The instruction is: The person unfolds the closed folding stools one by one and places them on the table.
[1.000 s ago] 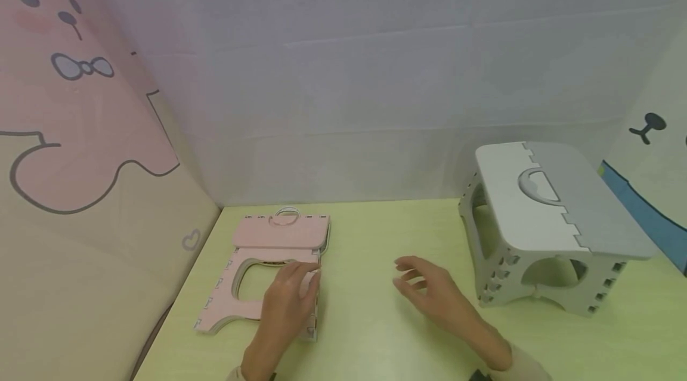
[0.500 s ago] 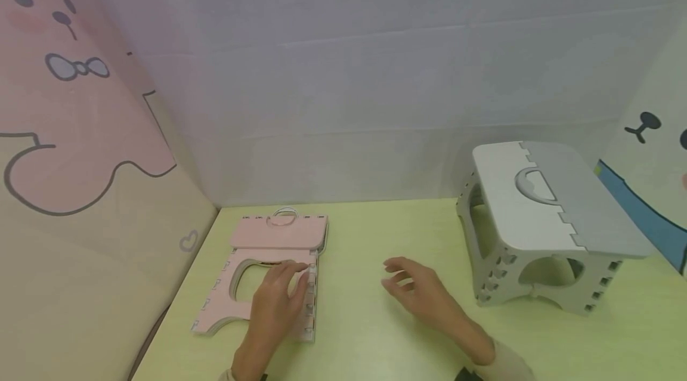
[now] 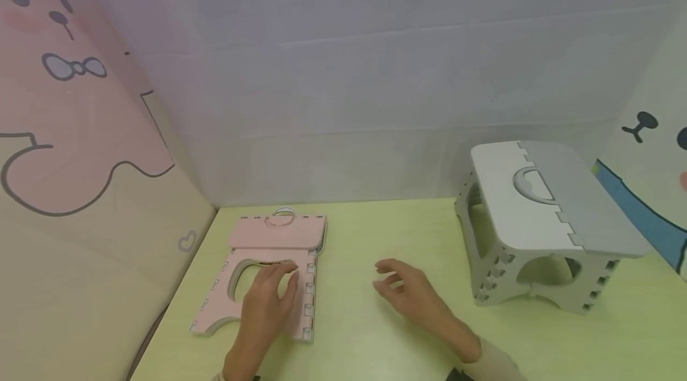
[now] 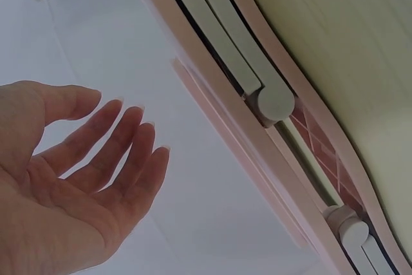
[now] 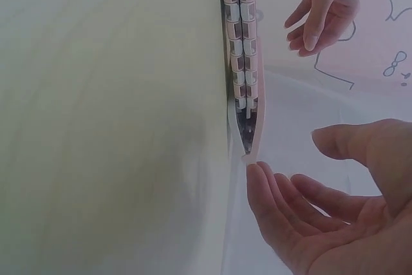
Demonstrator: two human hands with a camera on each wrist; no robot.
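A pink folding step stool (image 3: 279,234) lies folded flat at the left of the table, its hinged right edge and oval leg opening showing. Over it hovers my left hand (image 3: 265,303), fingers loosely bent and holding nothing; the left wrist view shows a gap between that hand (image 4: 71,178) and the stool's layered pink and white edge (image 4: 270,104). My right hand (image 3: 410,294) hangs relaxed over the table between the two stools, thumb and fingers apart. From the right wrist, the palm (image 5: 335,223) is bare, with the folded stool's hinges (image 5: 241,37) beyond the fingertips.
A white and grey folding stool (image 3: 537,202) stands unfolded at the right of the pale green table (image 3: 354,333). Behind the table hangs a plain whitish sheet (image 3: 343,95). Cartoon-printed cloth (image 3: 80,148) covers the left side, with more at the right.
My left hand has shifted left from the folded stool's right edge to above its middle. My right hand has drifted left too. Both stools stay put, as the head view turns slightly.
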